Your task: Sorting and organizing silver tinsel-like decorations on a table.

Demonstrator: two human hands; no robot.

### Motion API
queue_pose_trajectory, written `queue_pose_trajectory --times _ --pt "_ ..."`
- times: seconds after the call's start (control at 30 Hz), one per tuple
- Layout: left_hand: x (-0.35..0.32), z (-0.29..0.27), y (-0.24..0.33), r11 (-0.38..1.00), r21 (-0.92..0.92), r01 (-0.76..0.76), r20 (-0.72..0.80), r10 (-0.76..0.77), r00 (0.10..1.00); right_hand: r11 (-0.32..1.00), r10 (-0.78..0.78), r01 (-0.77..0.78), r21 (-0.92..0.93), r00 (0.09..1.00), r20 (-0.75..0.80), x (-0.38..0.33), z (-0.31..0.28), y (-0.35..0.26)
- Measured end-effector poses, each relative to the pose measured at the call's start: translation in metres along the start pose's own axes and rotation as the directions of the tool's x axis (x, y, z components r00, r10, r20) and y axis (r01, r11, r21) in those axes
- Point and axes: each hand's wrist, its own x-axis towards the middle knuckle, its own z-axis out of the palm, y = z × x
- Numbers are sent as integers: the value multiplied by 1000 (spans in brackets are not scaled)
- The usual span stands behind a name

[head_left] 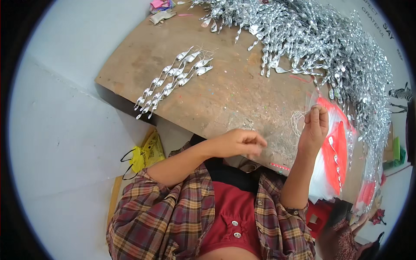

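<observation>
Four o'clock, near centre: the left hand [251, 144] hovers half-curled, apparently empty, over the brown worktop [216, 104]. At three, the right hand [318, 113] pinches what looks like thin white thread [297, 114], beside a red-and-white plastic-wrapped bundle [340, 149]. Thread-handling, seemingly; next calls for a fine pinch. Twisted silver foil strands [175, 72] lie at eleven, a glittering silver heap [320, 39] at two.
</observation>
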Motion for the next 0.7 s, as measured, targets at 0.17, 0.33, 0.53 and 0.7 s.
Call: queue_pose_trajectory --times 0.17,0.33,0.53,0.7 --pt "-19 -23 -6 985 -126 117 -180 -138 974 995 79 -85 -47 991 -108 11 -10 37" --pt "-47 -125 42 704 654 275 -704 435 561 963 233 -234 -132 972 -22 5 21 59" --pt "-52 -229 23 482 635 604 -772 420 477 925 305 -288 -249 952 29 5 52 67" --pt "-24 -259 -9 317 789 526 -586 644 491 927 252 -248 -281 967 -22 29 24 66"
